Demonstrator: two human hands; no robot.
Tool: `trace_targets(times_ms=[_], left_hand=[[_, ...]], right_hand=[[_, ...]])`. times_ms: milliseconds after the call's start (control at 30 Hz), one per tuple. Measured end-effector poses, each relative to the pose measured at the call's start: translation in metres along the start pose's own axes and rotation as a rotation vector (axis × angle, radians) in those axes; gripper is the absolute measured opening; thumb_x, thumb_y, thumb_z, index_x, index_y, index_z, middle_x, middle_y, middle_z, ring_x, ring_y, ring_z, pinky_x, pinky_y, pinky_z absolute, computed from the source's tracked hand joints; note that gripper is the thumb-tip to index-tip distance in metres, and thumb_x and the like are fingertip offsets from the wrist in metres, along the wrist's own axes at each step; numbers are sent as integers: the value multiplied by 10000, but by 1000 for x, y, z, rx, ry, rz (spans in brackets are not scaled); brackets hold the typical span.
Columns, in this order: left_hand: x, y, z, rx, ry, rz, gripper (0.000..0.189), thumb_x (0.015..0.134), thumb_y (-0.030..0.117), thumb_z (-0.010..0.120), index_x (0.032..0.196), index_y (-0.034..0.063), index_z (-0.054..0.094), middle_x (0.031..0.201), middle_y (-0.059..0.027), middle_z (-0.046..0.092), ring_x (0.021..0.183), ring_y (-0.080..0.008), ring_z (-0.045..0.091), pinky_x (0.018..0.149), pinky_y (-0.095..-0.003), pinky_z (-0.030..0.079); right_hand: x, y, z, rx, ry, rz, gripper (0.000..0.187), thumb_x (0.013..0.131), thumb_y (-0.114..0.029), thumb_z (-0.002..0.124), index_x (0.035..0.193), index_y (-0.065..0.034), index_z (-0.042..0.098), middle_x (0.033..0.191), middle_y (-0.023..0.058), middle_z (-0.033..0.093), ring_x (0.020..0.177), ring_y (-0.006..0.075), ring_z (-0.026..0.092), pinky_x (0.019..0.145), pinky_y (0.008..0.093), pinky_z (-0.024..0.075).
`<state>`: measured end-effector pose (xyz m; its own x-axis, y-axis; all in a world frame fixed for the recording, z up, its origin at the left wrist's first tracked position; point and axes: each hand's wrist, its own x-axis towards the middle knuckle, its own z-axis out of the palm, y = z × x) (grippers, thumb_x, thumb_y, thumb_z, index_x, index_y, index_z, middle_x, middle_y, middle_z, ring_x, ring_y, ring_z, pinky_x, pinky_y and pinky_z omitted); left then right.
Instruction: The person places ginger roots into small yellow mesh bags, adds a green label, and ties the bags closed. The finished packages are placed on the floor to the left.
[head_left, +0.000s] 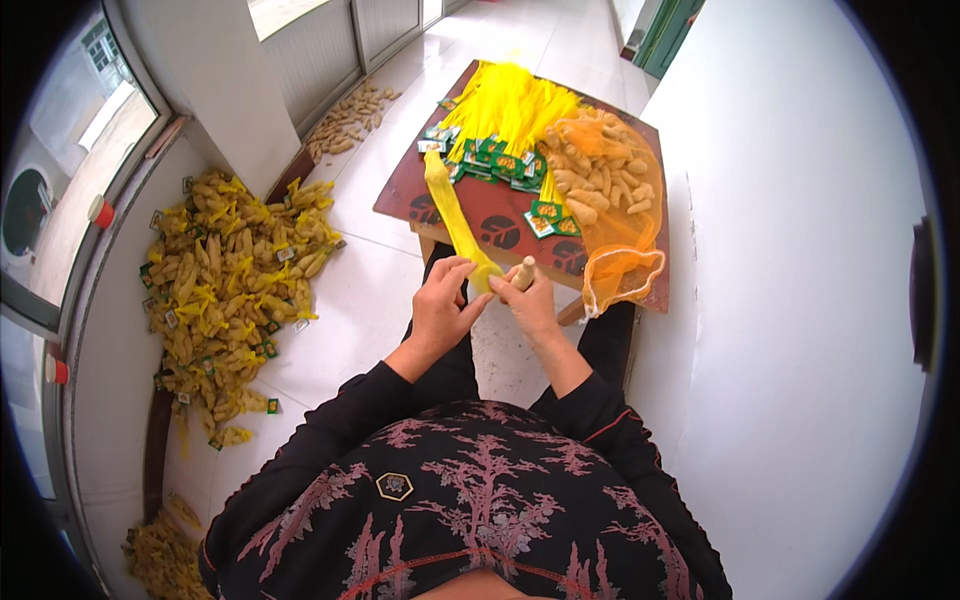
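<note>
My left hand (442, 304) pinches the near end of a long yellow mesh bag (452, 210). The bag stretches away over the front edge of the red-brown table (401, 191), and a printed tag (433, 146) is at its far end. My right hand (536, 307) holds the mouth of the bag between thumb and finger. A short tan root-like piece (525, 274) also sticks up from this hand. At the back of the table lies a heap of yellow mesh bags (510, 94) with green tags (506, 163). Loose tan roots (592, 176) spill from an orange net sack (622, 274) on the right.
A large pile of roots in tagged yellow mesh (225, 277) covers the floor at left. Loose roots (352, 116) lie by the far wall, and another pile (161, 555) is at lower left. Paper cups (101, 211) stand on the windowsill. A white wall (787, 262) is close on the right.
</note>
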<state>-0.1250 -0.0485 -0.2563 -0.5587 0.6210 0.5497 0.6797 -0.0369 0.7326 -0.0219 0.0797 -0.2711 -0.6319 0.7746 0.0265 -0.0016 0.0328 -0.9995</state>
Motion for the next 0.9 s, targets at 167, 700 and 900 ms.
trace_targets(times_ms=[167,700,900], left_hand=[[4,-23,10,23,-83,60,286,784,50,749,1050,7,655,1100,-132,655,615,-173,645,574,-280,528],[12,-30,7,-7,20,106,89,845,24,641,931,6,626,840,-165,633,754,-370,639,641,-403,520],[12,-29,5,-209,-56,-117,49,887,40,620,894,-7,614,793,-120,632,625,-238,658,555,-328,513]], right_hand=[[0,0,-1,1,-33,12,226,822,-134,771,798,-59,560,692,6,594,597,74,556,540,234,458],[3,-3,0,4,-136,34,220,837,-130,768,827,-61,560,738,32,633,640,96,591,578,241,475],[7,13,3,-249,-98,-186,201,794,-89,755,781,-61,556,717,25,624,630,94,584,586,246,473]])
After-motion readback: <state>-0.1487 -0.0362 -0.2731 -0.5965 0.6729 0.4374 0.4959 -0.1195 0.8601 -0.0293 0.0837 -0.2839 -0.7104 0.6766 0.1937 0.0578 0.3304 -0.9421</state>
